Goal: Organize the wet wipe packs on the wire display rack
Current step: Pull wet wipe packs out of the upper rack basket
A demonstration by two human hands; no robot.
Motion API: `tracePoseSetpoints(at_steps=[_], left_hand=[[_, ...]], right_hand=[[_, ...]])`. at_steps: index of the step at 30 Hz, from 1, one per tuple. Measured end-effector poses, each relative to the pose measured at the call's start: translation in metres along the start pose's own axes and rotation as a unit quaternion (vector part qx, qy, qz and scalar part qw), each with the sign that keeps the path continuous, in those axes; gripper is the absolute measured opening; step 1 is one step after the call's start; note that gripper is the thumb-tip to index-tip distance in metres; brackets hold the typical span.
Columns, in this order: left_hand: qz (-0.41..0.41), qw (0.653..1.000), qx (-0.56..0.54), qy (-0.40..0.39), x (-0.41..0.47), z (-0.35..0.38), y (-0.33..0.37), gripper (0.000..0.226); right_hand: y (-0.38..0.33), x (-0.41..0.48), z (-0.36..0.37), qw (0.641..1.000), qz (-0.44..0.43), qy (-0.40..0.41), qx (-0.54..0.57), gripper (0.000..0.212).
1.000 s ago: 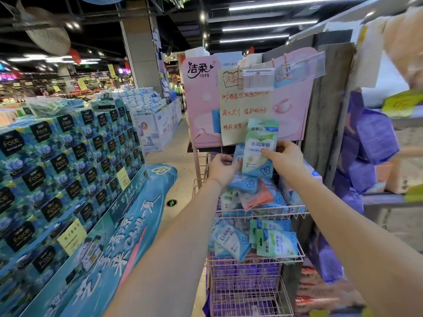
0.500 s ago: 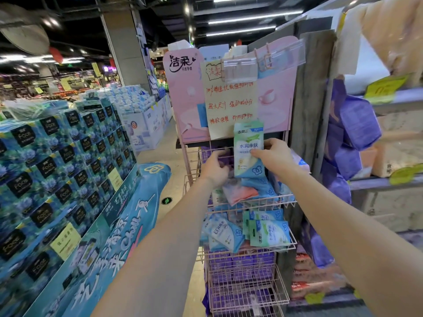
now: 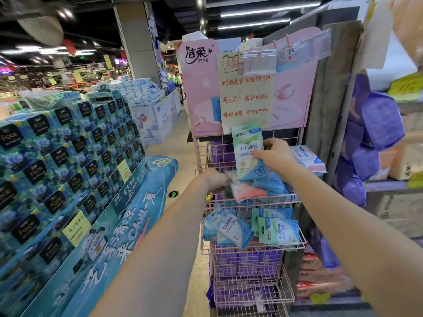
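A pink wire display rack (image 3: 295, 203) stands ahead with several basket tiers. My right hand (image 3: 274, 156) holds a green and blue wet wipe pack (image 3: 247, 152) upright above the upper basket. My left hand (image 3: 214, 179) is at the basket's left front corner, its fingers closed on the edge of a pink and white pack (image 3: 246, 191) lying among blue packs (image 3: 272, 183). A white pack (image 3: 307, 157) lies at the basket's right. The tier below holds blue packs (image 3: 231, 229) and green packs (image 3: 278, 232), leaning forward. Purple packs (image 3: 247, 259) fill a lower tier.
A pink sign board (image 3: 199, 92) with a handwritten paper note (image 3: 246, 97) tops the rack. A stack of blue tissue boxes (image 3: 57, 161) lines the left. A shelf with purple packages (image 3: 380, 124) is on the right. The aisle floor (image 3: 180, 154) runs between.
My left hand has dropped from beside the held pack to the basket's front left and taken the pink pack's edge. My right hand keeps the green and blue pack upright.
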State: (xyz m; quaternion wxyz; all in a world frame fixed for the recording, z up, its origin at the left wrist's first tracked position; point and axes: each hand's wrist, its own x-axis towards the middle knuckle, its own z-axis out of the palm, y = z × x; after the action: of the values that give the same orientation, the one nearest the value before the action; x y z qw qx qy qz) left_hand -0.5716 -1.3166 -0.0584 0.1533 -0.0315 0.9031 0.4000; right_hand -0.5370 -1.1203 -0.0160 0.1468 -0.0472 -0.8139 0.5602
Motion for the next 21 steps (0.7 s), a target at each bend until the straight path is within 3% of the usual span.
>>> tracePoseSetpoints(at_steps=[3, 5, 8, 12, 17, 21], left_hand=[[0.001, 0.998, 0.002, -0.060, 0.004, -0.009, -0.008, 0.027], [0.024, 0.998, 0.005, -0.053, 0.003, -0.009, -0.010, 0.037], [0.030, 0.998, -0.036, -0.038, 0.003, -0.005, -0.010, 0.028], [0.014, 0.998, -0.062, 0.000, 0.006, -0.001, -0.011, 0.005], [0.029, 0.996, -0.077, 0.033, 0.008, 0.008, -0.006, 0.008], [0.026, 0.991, -0.128, 0.008, 0.018, 0.010, -0.010, 0.017]], right_hand=[[-0.003, 0.002, -0.002, 0.999, 0.008, -0.001, 0.036, 0.026], [-0.006, 0.001, -0.001, 0.997, 0.015, -0.021, 0.075, 0.022], [-0.009, -0.004, 0.008, 0.993, 0.024, -0.057, 0.100, 0.021], [0.002, -0.007, 0.026, 0.994, 0.040, -0.083, 0.052, 0.026], [0.008, -0.008, 0.027, 0.996, 0.038, -0.074, 0.030, 0.020], [0.014, -0.002, 0.017, 0.997, 0.037, -0.068, 0.028, 0.023]])
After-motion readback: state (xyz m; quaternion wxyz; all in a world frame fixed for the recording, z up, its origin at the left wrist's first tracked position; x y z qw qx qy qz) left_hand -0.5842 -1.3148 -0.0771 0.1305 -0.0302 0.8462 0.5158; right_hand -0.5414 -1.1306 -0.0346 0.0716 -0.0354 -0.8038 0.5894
